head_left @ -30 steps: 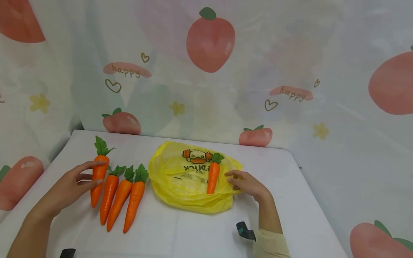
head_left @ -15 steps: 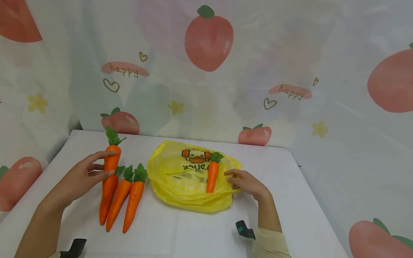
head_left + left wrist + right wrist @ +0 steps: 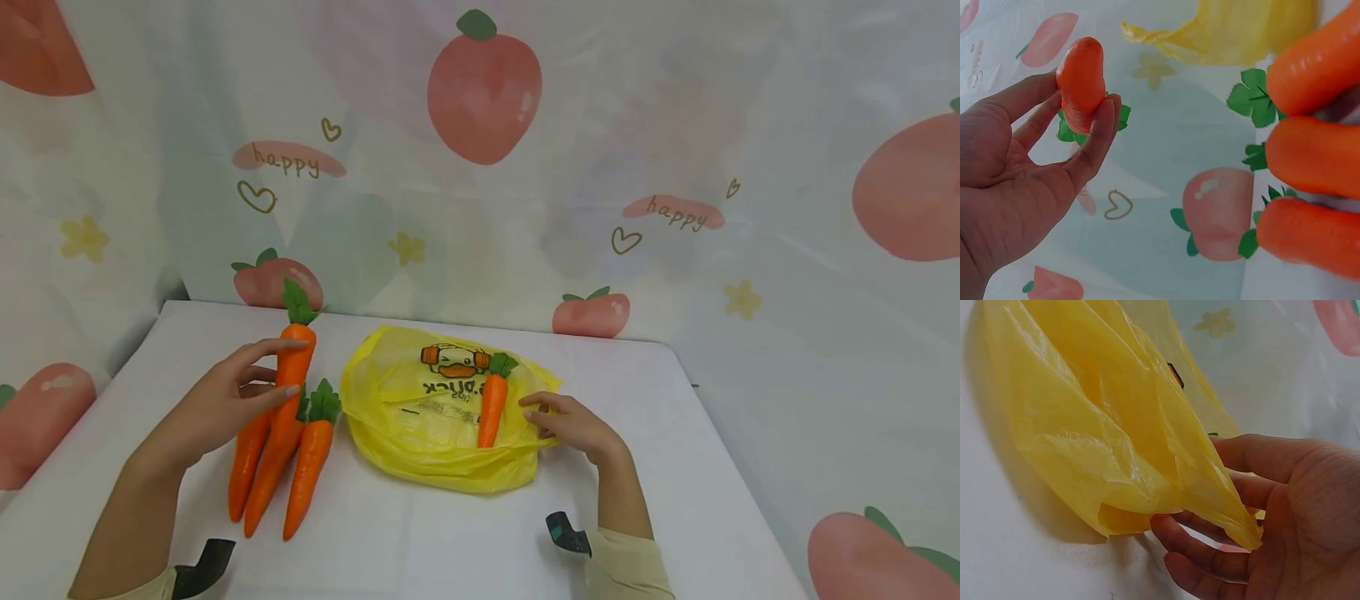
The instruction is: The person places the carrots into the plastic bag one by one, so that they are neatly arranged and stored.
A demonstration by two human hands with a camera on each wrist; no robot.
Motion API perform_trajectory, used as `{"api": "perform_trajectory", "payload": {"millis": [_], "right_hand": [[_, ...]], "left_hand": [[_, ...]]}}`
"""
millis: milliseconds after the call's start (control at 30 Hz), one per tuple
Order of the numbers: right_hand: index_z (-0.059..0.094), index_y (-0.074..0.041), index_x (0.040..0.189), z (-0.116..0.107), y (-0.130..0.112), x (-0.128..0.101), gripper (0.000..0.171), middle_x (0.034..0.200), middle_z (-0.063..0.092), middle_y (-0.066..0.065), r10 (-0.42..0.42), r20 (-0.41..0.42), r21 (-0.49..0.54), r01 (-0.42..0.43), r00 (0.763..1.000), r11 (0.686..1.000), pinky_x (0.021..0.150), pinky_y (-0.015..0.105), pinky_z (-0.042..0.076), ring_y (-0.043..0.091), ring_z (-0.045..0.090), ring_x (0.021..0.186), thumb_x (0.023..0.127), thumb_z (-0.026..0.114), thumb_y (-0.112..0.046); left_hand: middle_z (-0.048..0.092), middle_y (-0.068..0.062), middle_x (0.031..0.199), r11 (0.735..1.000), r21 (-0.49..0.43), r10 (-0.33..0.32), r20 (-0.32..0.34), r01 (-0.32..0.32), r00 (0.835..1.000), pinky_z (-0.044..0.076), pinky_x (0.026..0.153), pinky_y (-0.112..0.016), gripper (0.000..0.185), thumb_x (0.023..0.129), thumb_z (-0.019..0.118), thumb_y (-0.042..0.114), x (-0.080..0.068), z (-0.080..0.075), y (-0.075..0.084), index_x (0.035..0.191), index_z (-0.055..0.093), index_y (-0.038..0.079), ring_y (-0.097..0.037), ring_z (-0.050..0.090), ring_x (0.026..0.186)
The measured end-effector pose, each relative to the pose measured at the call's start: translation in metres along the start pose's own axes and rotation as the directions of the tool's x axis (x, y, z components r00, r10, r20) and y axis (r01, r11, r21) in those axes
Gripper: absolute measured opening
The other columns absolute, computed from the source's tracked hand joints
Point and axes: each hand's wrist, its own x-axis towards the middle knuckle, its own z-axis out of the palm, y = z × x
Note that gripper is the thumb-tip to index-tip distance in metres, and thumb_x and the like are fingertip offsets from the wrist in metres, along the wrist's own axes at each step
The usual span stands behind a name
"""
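Observation:
My left hand [image 3: 288, 367] pinches an orange toy carrot [image 3: 297, 357] with green leaves between thumb and fingers and holds it upright above the table. The left wrist view shows the carrot's tip [image 3: 1082, 80] between my fingertips. Three more carrots [image 3: 306, 467] lie side by side under it and fill the right of the left wrist view [image 3: 1313, 156]. A yellow plastic bag [image 3: 435, 446] with a duck print lies at the centre, and another carrot [image 3: 491, 408] rests on it. My right hand [image 3: 536, 412] pinches the bag's right edge [image 3: 1210, 487], thumb above and fingers below.
The white table [image 3: 450, 542] ends at a hanging cloth backdrop [image 3: 525, 208] printed with peaches and "happy". Its right edge [image 3: 720, 450] drops off past my right hand. Wrist camera mounts [image 3: 566, 533] show near both forearms.
My left hand has lifted one carrot off the row and carried it up and to the right, towards the yellow bag. The right hand has stayed on the bag's edge.

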Motion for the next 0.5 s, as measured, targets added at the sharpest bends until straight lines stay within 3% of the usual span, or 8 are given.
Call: {"api": "perform_trajectory", "payload": {"millis": [500], "right_hand": [[0.067, -0.009, 0.133, 0.0, -0.001, -0.001, 0.034, 0.091, 0.059, 0.01, -0.014, 0.003, 0.004, 0.014, 1.0, 1.0, 0.076, 0.035, 0.044, 0.025, 0.055, 0.086, 0.105, 0.061, -0.026]], "left_hand": [[0.044, -0.003, 0.151, 0.992, -0.073, 0.102, 0.01, -0.101, 0.995, 0.057, 0.085, -0.039, 0.055, 0.099, 0.073, 0.034, 0.01, 0.02, 0.028, 0.149, 0.052, 0.029, -0.032, 0.062, 0.116]]}}
